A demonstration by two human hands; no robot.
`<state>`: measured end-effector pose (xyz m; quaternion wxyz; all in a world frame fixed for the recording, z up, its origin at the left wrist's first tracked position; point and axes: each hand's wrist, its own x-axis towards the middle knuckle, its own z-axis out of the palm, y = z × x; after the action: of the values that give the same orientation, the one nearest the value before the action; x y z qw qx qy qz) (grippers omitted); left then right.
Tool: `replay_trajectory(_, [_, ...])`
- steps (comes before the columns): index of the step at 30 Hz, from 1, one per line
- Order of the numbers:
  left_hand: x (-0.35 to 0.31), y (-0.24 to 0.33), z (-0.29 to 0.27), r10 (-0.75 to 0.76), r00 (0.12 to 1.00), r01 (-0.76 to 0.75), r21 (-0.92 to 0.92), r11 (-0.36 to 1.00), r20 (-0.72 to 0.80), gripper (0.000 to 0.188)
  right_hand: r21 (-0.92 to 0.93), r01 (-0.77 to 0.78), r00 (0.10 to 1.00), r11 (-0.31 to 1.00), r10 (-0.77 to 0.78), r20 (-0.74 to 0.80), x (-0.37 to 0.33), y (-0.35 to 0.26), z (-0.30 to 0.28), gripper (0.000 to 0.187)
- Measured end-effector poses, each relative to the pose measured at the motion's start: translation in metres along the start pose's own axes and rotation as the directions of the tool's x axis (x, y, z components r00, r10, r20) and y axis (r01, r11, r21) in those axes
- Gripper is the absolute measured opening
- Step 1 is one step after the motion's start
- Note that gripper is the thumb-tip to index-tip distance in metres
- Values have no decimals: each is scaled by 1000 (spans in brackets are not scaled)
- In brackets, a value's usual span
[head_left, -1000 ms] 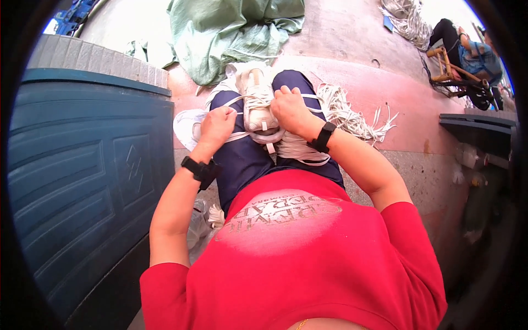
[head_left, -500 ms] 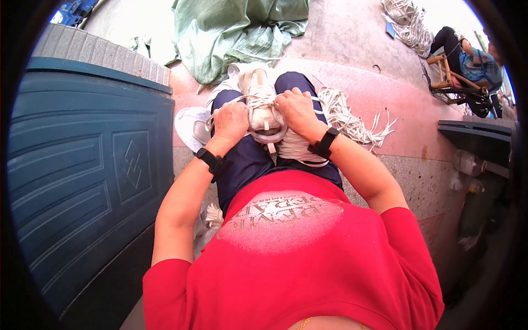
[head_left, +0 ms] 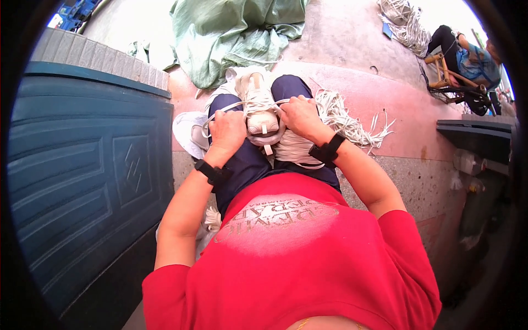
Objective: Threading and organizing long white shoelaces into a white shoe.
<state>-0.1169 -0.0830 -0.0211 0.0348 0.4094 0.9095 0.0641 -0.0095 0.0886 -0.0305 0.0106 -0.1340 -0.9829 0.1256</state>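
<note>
A cream sneaker (head_left: 260, 121) rests between my knees, its heel opening toward me and its toe pointing away. White shoelace (head_left: 225, 105) runs across its upper and out to both sides. My left hand (head_left: 228, 131) is closed at the shoe's left side, with a strand looping beside the fingers. On the other side, my right hand (head_left: 301, 116) pinches lace close to the shoe's upper. A bundle of white laces (head_left: 297, 147) lies over my right thigh. Beyond my left knee is another white shoe (head_left: 188, 129).
Loose white laces (head_left: 352, 118) spread over the floor at right. A green tarp (head_left: 234, 41) is heaped ahead. Close on the left stands a blue panelled door (head_left: 93, 176). At far right another person (head_left: 470, 63) sits near a wooden-framed chair (head_left: 440, 71) and piled white cords (head_left: 410, 27).
My left hand has shifted slightly down and my right hand slightly right. The lace between them and the shoe is drawn further outward. The shoe stays between my knees.
</note>
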Motion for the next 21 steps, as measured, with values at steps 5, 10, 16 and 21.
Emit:
replay_trajectory(5, [16,13,-3,95,959,-129,-114,985,-268,16,290,-61,998,955,55,29,4,6,17,19])
replay_trajectory(10, [42,24,3,159,987,-157,-72,985,27,16,468,-19,986,884,93,-137,3,2,17,9])
replay_trajectory(16, [51,4,5,234,961,-250,-103,963,-148,8,-122,328,939,937,-337,-64,3,-5,8,10])
replay_trajectory(21, [71,4,-2,23,956,241,-825,511,294,15,-133,468,843,874,-486,-230,13,-14,-9,7])
